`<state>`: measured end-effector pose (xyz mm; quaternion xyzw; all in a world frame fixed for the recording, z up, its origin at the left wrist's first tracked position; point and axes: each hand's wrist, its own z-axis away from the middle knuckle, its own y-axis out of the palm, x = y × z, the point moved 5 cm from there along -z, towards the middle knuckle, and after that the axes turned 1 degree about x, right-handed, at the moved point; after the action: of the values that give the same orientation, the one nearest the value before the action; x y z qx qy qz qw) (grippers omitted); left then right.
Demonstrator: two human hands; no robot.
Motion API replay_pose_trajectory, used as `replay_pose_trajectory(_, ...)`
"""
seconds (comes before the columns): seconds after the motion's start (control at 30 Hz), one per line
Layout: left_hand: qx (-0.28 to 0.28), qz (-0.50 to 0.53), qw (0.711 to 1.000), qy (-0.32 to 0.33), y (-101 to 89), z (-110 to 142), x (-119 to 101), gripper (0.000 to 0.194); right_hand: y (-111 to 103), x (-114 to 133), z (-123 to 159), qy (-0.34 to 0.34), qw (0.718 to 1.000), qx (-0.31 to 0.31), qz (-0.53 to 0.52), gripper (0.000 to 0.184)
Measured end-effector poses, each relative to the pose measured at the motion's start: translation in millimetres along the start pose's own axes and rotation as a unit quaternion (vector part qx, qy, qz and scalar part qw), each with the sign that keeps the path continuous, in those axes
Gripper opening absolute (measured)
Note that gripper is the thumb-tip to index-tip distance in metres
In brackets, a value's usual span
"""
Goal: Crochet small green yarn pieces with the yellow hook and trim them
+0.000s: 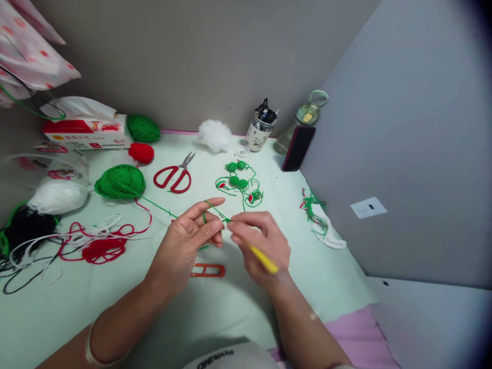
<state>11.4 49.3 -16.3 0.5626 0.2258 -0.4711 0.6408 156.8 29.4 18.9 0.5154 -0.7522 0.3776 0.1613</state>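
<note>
My left hand (192, 228) is closed on green yarn, pinching a small green crocheted piece (226, 221) between thumb and finger. A strand of that yarn loops around its raised index finger and runs back to the green yarn ball (120, 182). My right hand (263, 241) grips a crochet hook (265, 259) with a yellow handle, its tip at the small piece. The two hands nearly meet over the table. Beneath them lies an orange slotted plastic piece (209, 270), partly hidden by my left wrist.
Red-handled scissors (172, 176), white stuffing (215, 136) and several green crocheted balls (238, 182) lie beyond my hands. Red yarn (104, 250) tangles at left, near a tissue box (90, 132). Rear right stand a pen cup (258, 134), phone (299, 148) and bottle (286, 137); yarn scraps (317, 215) lie right.
</note>
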Motion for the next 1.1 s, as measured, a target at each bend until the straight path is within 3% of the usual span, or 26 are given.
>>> replay_pose_trajectory(0.07, 0.021, 0.028, 0.999, -0.034, 1.1, -1, 3, 0.037, 3, 7, 4, -0.066, 0.994, 0.021, 0.090, 0.039)
replay_pose_trajectory(0.13, 0.045, 0.054, 0.995, -0.068, 1.6, -2, 5, 0.036, 3, 7, 5, -0.064, 0.994, 0.026, 0.087, 0.046)
replay_pose_trajectory(0.27, 0.050, 0.060, 0.994, -0.072, -2.6, -5, 0, 0.032, -3, -8, -2, 0.070, 0.990, -0.025, -0.124, 0.029)
replay_pose_trajectory(0.37, 0.030, 0.019, 0.999, -0.035, -5.0, -4, -5, 0.032, -2, -23, -7, 0.194, 0.931, -0.056, -0.304, 0.018)
replay_pose_trajectory(0.43, 0.020, -0.018, 1.000, -0.001, -4.2, -2, -6, 0.034, 3, -26, -6, 0.226, 0.907, -0.043, -0.352, 0.019)
replay_pose_trajectory(0.5, 0.018, -0.049, 0.998, 0.020, -1.7, 0, -5, 0.037, 7, -22, -3, 0.202, 0.937, -0.026, -0.284, 0.017)
replay_pose_trajectory(0.57, 0.019, -0.061, 0.998, 0.020, 0.8, 2, -2, 0.043, 7, -14, 1, 0.127, 0.982, -0.023, -0.136, 0.021)
replay_pose_trajectory(0.67, 0.026, -0.033, 0.999, -0.017, 2.9, 3, 3, 0.051, 9, -1, 8, 0.018, 0.999, -0.033, 0.004, 0.042)
replay_pose_trajectory(0.73, 0.044, 0.005, 0.997, -0.057, 4.5, 3, 7, 0.049, 8, -1, 8, 0.017, 0.999, -0.031, -0.021, 0.045)
replay_pose_trajectory(0.83, 0.081, 0.059, 0.990, -0.099, 6.7, 1, 9, 0.045, 5, -7, 0, 0.076, 0.991, -0.022, -0.105, 0.034)
replay_pose_trajectory(0.97, 0.108, 0.096, 0.984, -0.108, 5.0, -2, 5, 0.041, 0, -15, -7, 0.126, 0.973, -0.035, -0.190, 0.020)
replay_pose_trajectory(1.1, 0.106, 0.092, 0.985, -0.099, -0.6, -5, -2, 0.036, -4, -29, -6, 0.196, 0.934, -0.070, -0.290, 0.015)
